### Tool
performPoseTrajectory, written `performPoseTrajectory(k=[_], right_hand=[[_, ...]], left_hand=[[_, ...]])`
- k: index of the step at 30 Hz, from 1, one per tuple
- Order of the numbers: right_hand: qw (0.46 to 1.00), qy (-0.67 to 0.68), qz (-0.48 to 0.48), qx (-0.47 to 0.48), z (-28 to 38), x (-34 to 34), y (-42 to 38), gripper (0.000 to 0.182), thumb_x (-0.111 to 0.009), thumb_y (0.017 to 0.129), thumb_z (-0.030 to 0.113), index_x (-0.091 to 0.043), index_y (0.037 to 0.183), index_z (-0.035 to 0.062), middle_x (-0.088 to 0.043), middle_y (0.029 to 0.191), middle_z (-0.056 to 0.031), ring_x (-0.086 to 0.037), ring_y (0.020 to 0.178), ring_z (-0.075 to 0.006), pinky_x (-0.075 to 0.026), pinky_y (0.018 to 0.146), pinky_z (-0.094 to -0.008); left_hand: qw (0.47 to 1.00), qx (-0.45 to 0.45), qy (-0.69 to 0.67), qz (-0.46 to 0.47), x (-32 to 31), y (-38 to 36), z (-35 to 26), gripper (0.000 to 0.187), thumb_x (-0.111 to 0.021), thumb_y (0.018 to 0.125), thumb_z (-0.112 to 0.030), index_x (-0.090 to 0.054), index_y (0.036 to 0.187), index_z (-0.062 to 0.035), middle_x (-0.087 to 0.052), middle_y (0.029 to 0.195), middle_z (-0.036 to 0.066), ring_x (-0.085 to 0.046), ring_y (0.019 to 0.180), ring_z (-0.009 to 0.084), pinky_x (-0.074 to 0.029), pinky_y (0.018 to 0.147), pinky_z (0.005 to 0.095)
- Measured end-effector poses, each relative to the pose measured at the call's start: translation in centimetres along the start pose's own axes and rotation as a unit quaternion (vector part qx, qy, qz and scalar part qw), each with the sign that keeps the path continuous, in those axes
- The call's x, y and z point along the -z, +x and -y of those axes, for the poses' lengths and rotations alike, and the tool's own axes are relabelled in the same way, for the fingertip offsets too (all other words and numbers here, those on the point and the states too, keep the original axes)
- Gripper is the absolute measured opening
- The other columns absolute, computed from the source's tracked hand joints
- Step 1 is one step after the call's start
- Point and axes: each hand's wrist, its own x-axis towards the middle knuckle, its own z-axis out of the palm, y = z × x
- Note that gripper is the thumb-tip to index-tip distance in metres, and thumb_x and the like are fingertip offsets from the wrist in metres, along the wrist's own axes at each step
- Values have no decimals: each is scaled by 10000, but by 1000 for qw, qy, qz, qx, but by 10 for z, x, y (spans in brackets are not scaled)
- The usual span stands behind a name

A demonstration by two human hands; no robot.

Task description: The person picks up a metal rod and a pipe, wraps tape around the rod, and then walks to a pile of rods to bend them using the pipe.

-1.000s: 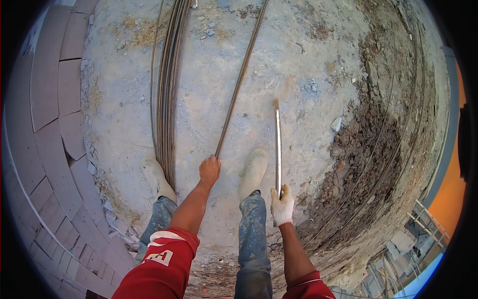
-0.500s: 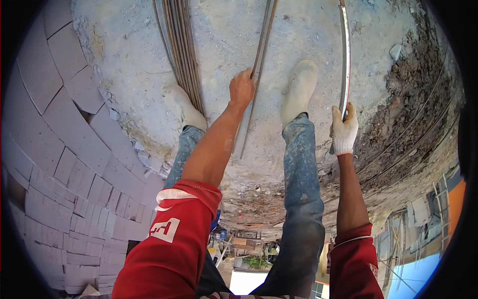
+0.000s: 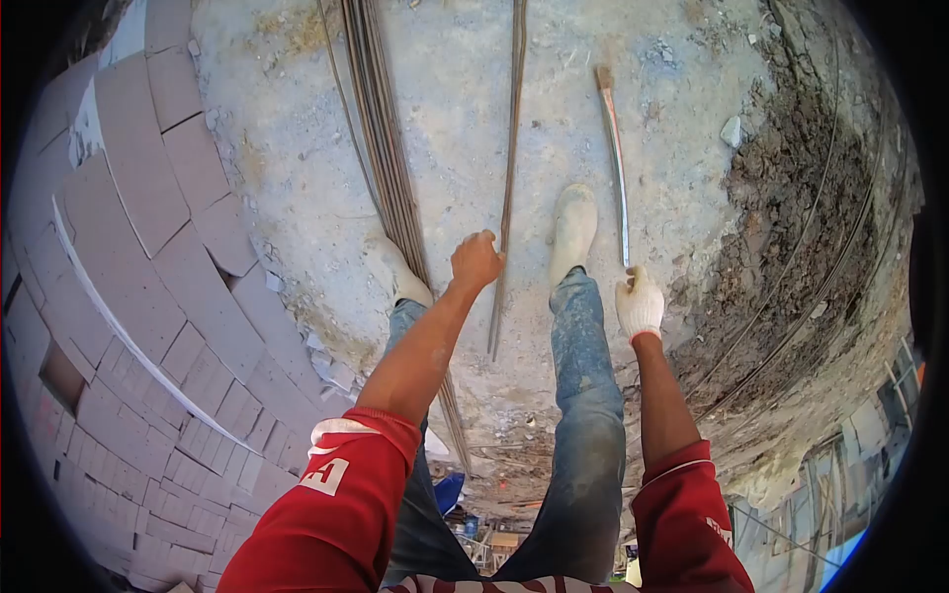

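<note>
My bare left hand [image 3: 477, 260] is closed at the side of a pair of thin brown steel rods [image 3: 513, 128], its fingertips against them between my feet. The rods run lengthwise away from me, close together. My right hand [image 3: 641, 298], in a white work glove, has its fingers curled at the near end of a long slim bar [image 3: 618, 158]. That bar has a whitish face with red along it and a brown far end. The glove hides part of the grip. A thick bundle of steel rods [image 3: 381, 128] lies by my left foot.
Stacked grey blocks [image 3: 188, 257] fill the left side, with a pale strip across them. Dark broken soil [image 3: 791, 198] with long rods or cables lies at the right. My pale boots [image 3: 573, 225] stand on dusty concrete [image 3: 455, 89].
The view has shifted. My right hand and the slim bar have moved left and nearer, and the bar's far end now shows. The two rods lie closer together, with my left hand still at them.
</note>
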Motion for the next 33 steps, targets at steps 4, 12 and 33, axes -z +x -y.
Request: performPoseTrajectory(k=[4, 12, 33], right_hand=[[992, 111, 38, -42, -4, 33, -110, 260, -632, 857, 186, -645, 1082, 57, -711, 883, -217, -682, 878, -415, -529, 788, -486], [933, 257, -94, -233, -34, 110, -345, 282, -613, 822, 218, -670, 1058, 75, -702, 989, -232, -666, 973, -418, -525, 845, -489], [446, 707, -39, -547, 382, -244, -612, 379, -631, 795, 260, -738, 1084, 40, -693, 1117, -252, -665, 1083, -397, -533, 928, -469]], left_hand=[[994, -49, -70, -71, 101, -106, 10, 266, -749, 805, -209, -675, 1018, -67, -719, 959, 140, -701, 831, 316, -547, 761, 441], [992, -55, -106, 34, 298, -246, 16, 170, -683, 869, -132, -685, 968, 6, -717, 830, 146, -726, 665, 248, -570, 592, 354], [877, -289, 273, 270, 332, -300, -131, 288, -588, 914, -139, -618, 1159, 9, -698, 930, 175, -718, 688, 316, -586, 531, 395]])
